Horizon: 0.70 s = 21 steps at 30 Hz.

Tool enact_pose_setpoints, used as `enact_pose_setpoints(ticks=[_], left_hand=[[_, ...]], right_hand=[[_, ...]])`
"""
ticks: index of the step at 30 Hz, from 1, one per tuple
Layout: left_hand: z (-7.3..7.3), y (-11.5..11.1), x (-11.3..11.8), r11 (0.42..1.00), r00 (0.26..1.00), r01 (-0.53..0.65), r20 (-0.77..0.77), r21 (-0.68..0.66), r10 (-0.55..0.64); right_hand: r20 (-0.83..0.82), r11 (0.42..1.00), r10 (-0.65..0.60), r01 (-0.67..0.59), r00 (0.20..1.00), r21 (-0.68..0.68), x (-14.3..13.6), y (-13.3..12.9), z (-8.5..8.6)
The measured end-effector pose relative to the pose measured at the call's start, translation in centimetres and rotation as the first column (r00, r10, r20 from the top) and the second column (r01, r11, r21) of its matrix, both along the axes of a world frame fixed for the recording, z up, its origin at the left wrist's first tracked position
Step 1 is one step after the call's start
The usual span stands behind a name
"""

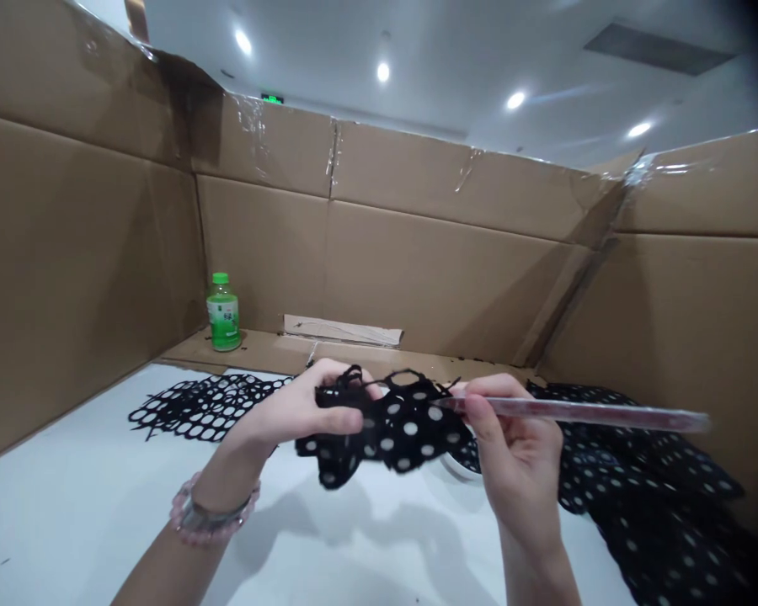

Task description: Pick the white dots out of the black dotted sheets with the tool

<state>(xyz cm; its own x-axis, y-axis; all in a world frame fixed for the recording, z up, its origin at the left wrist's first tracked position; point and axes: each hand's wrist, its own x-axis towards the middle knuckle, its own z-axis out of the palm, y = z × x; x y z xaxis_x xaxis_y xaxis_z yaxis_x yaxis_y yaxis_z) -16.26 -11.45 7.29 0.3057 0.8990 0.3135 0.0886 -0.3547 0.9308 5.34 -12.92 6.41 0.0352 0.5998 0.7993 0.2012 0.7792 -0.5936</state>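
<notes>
My left hand (309, 408), with a bracelet at the wrist, pinches a black sheet with pale round dots (410, 425) above the table. Loose black loops and strands stick up along the sheet's upper edge. In my right hand (518, 446) is a long, thin, clear-and-reddish pointed tool (581, 411), held like a pen. Its tip lies at the right part of the dotted sheet; whether it pierces the sheet I cannot tell. Behind the sheet and my right fingers, a white rounded rim (460, 468) shows in part, with dotted black material on it.
Black netting with round holes (202, 408) lies on the white table (69, 505) at left. A larger heap of dotted black sheets (644, 480) lies at right. A green bottle (224, 313) and a cardboard strip (344, 330) are at the back, before tall cardboard walls (417, 252).
</notes>
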Motion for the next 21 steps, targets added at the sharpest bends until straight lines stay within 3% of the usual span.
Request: enact_pose_setpoints(ticks=[4, 9, 14, 21], left_hand=[[-0.2, 0.4, -0.1, 0.992, 0.996, 0.090, -0.021, 0.089, -0.088], [-0.8, 0.2, 1.6, 0.988, 0.996, -0.088, 0.001, 0.129, 0.089], [-0.1, -0.3, 2.3, 0.971, 0.985, -0.119, -0.096, 0.206, 0.141], [0.0, -0.7, 2.2, 0.948, 0.978, -0.161, -0.084, 0.274, 0.190]], right_hand=[[0.078, 0.998, 0.026, -0.022, 0.997, -0.054, 0.2, -0.4, 0.2], [0.158, 0.993, 0.085, -0.070, 0.984, -0.095, -0.6, -0.3, 0.3], [0.088, 0.990, 0.110, -0.101, 0.990, -0.098, -0.8, -0.1, 0.2], [0.117, 0.990, 0.097, -0.084, 0.988, -0.114, -0.7, -0.2, 0.1]])
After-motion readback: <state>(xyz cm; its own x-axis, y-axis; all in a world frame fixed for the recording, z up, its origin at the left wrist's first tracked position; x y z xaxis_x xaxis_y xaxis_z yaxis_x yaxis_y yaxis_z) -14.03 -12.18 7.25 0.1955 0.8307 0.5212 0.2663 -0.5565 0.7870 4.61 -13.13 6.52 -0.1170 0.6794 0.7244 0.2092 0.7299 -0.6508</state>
